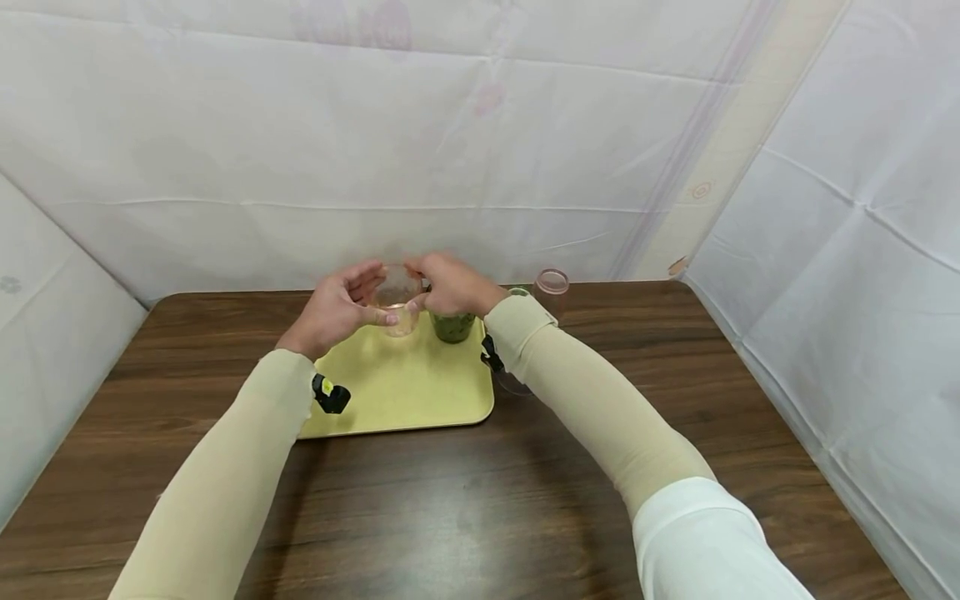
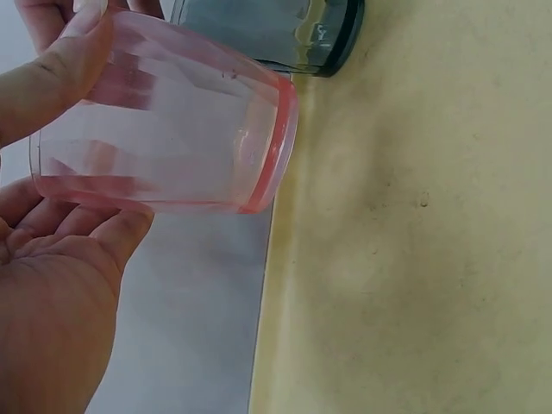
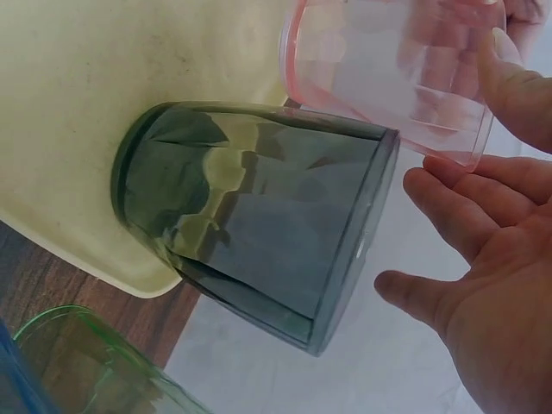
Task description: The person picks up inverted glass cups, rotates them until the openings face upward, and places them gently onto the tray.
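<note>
Two hands were on one cup here: a clear pink plastic tumbler [image 2: 172, 121], faceted sides, slightly thicker pink rim, held above the far end of a pale yellow tray [image 1: 405, 392]. The left hand [image 1: 333, 310] had its grip loosely cupped around it, thumb on one side and fingers [image 2: 95, 237] on the other, fairly wide rather than squeezed tight. The right hand [image 1: 452, 285] came in from the other side with its fingers curled over the tumbler too; from the right wrist view its palm looked mostly open and relaxed, just the fingertips [image 3: 509, 65] touching the base end of the cup. Right beside it on the tray stood a dark green tumbler [image 3: 259, 233], same faceted shape, smoky translucent plastic, upright near the tray's right edge. The tray was matte with rounded corners and a few faint scuffs, sitting on a dark wood-grain surface [image 1: 480, 500]. Off the tray to the right there was another pink-rimmed clear cup [image 1: 552, 287], and a light green see-through one [image 3: 95, 362] just next to the tray edge. Both forearms were in beige sleeves, and white cloth hung all around.
</note>
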